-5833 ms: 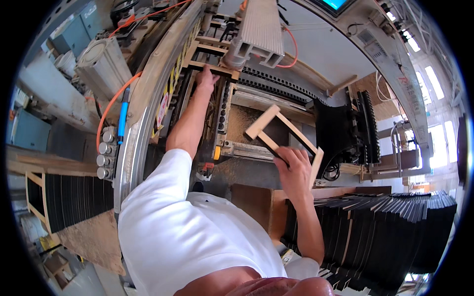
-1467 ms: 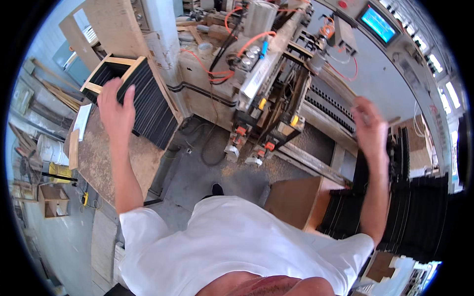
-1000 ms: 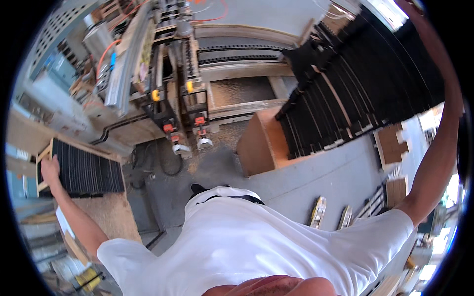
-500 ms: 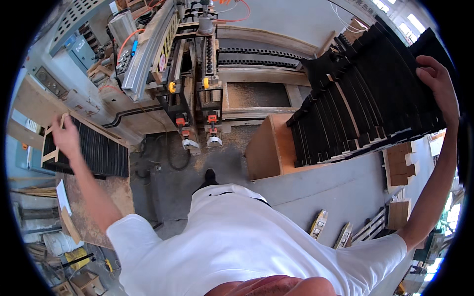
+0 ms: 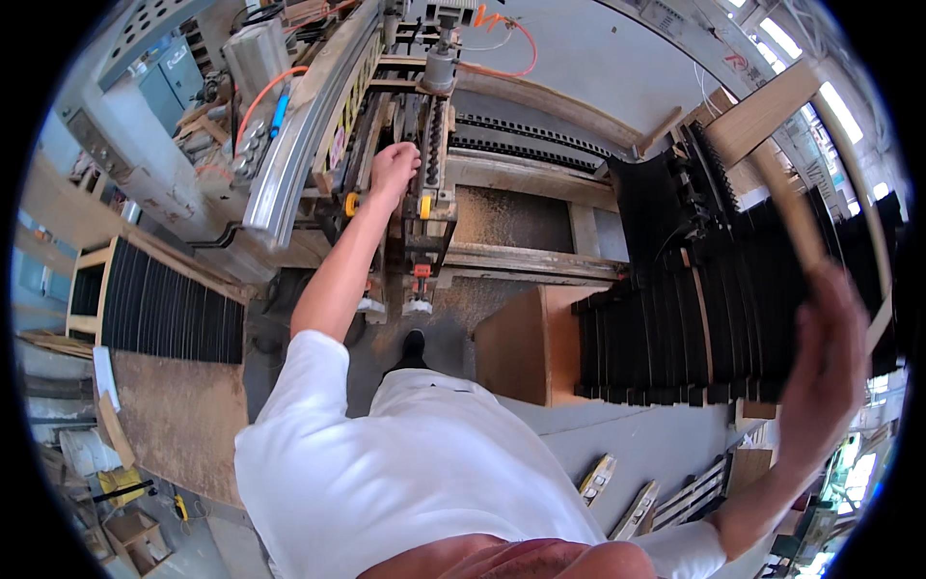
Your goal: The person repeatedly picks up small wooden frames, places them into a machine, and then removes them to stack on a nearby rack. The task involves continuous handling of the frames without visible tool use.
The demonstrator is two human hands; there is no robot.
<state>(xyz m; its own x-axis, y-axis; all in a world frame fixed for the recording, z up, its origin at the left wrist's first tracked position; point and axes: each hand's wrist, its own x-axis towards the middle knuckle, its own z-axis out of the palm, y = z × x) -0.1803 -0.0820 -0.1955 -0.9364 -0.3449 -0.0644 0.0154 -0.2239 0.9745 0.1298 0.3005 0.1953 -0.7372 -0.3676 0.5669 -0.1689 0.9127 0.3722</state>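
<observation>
My left hand [image 5: 395, 171] is over the rails of the woodworking machine [image 5: 436, 145], its fingers curled closed. Whatever they may hold is hidden. At the right, my blurred right hand [image 5: 830, 338] is closed round the near end of a light wooden frame [image 5: 793, 217]. This frame has long bars and a wide board at its far end, and rises above the rows of black slatted pieces [image 5: 646, 343]. Those black pieces stand packed together on a brown wooden box [image 5: 521, 343].
Another row of black pieces [image 5: 174, 304] with a light wood end stands on a brown board [image 5: 183, 415] at the left. Yellowish levels [image 5: 598, 478] lie on the grey floor at the lower right. An orange hose [image 5: 526, 43] loops above the machine.
My left hand has moved right, from the left stack to the machine rails. My right hand has come down and nearer, and now grips a wooden frame.
</observation>
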